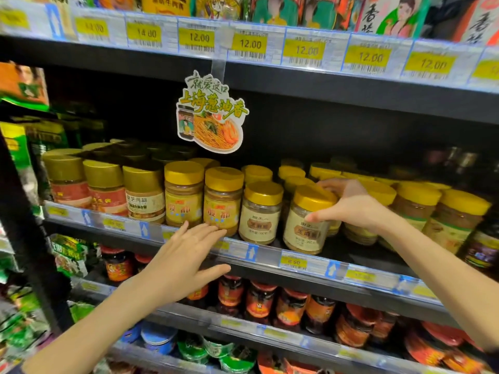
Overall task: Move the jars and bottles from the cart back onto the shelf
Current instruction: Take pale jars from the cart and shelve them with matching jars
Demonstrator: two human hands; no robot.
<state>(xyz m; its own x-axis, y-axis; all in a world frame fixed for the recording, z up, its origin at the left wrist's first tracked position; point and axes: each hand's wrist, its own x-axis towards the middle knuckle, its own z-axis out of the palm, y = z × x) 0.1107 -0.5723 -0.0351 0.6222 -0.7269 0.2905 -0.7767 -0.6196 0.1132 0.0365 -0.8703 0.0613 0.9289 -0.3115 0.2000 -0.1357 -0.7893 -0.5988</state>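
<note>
**Jars lining up on the middle shelf, one still in hand**

Jars with gold lids are sitting in a row along the front of the middle shelf (189,233), so going left to right: three darker-lidded ones with red and tan labels (106,188) are standing at the far left, then two yellow-labelled jars (202,198) side by side. The left hand (181,263) is hovering just in front of that pair, fingers spread and flat, fingertips (216,230) right at the shelf edge below the second yellow jar, not gripping anything.

Next a cream-labelled jar (260,213) is standing upright on its own. Just beside it is a matching cream-labelled jar (307,220), and the right hand (353,205) is wrapping around it from the right side, thumb on the front near the label and fingers curling behind the lid. It's looking upright and down on the shelf.

Further right more yellow-lidded jars (437,211) are crowding in. A cardboard noodle sign (212,114) is hanging from the upper shelf, and red-lidded sauce jars (259,300) are sitting on the shelf below.
</note>
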